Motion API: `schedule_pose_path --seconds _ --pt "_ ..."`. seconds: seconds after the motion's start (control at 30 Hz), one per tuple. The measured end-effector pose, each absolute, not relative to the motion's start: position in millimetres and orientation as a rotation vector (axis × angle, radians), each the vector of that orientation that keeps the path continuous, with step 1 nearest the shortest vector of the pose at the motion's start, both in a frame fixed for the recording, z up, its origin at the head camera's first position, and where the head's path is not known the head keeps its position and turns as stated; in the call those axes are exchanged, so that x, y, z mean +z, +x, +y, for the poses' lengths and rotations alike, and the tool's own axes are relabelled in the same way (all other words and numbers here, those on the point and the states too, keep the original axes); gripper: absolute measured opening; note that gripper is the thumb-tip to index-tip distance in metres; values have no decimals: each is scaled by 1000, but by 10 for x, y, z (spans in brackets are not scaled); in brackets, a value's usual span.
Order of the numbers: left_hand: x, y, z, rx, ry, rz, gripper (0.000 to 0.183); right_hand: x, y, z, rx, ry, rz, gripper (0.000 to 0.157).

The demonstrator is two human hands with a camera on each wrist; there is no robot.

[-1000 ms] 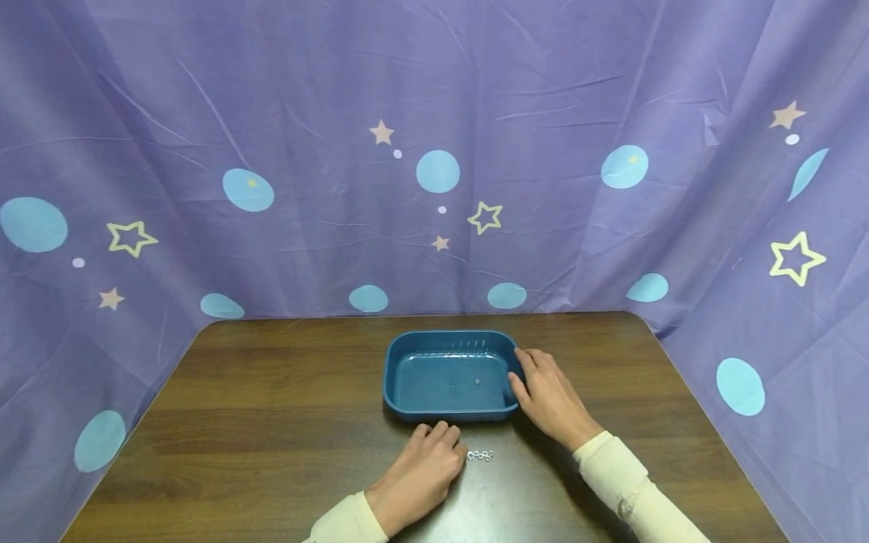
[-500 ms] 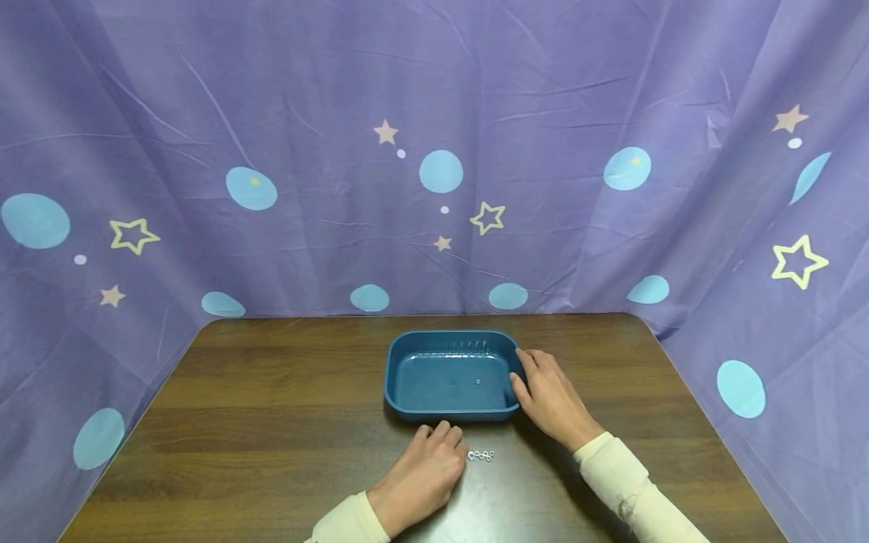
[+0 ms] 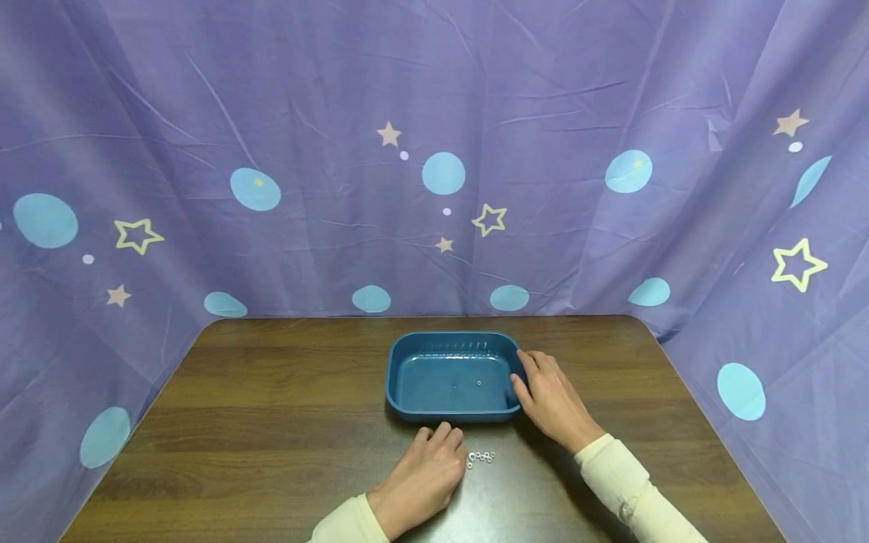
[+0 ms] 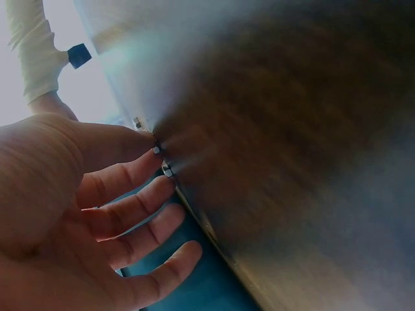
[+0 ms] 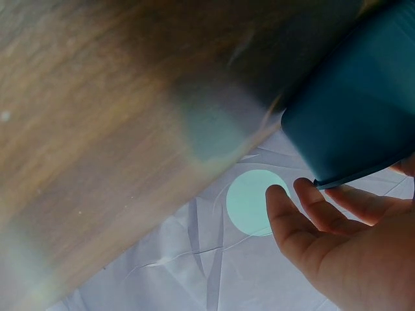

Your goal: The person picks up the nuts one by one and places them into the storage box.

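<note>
A blue plastic bin [image 3: 434, 415] stands mid-table in the head view, with a small metal nut [image 3: 478, 383] on its floor. My right hand [image 3: 553, 400] holds the bin's right side, thumb over the inner edge; in the right wrist view its fingers [image 5: 282, 210] lie along the rim's outside. Just in front of the bin, my left hand [image 3: 424, 467] is low over the table. In the left wrist view its thumb and index fingertips pinch a tiny nut [image 4: 156, 149], with another nut [image 4: 167, 170] close by. Several loose nuts [image 3: 486, 455] lie right of this hand.
The brown wooden table [image 3: 271, 422] extends on both sides of the bin. A purple curtain [image 3: 326, 249] with stars and dots hangs along its back and sides.
One nut now shows apart from the cluster, nearer me beside the left thumb. Both hands and the bin have stayed almost in place; the head view has shifted slightly.
</note>
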State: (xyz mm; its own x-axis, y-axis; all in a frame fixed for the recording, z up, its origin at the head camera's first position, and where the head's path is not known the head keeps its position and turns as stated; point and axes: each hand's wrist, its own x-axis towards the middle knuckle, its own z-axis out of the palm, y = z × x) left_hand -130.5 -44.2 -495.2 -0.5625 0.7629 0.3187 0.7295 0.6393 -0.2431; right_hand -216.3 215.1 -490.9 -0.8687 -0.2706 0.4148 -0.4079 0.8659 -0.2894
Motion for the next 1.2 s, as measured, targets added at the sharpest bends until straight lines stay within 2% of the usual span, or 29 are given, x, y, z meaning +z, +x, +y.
schedule_pose_path --seconds 0.83,1.2 --pt "-4612 -1219 -366 111 -1234 -2450 9 -4916 -2156 2166 521 485 -2672 51" --pt "-4413 -1311 -398 59 -1192 -2434 5 -4929 -2171 2162 522 485 -2665 50"
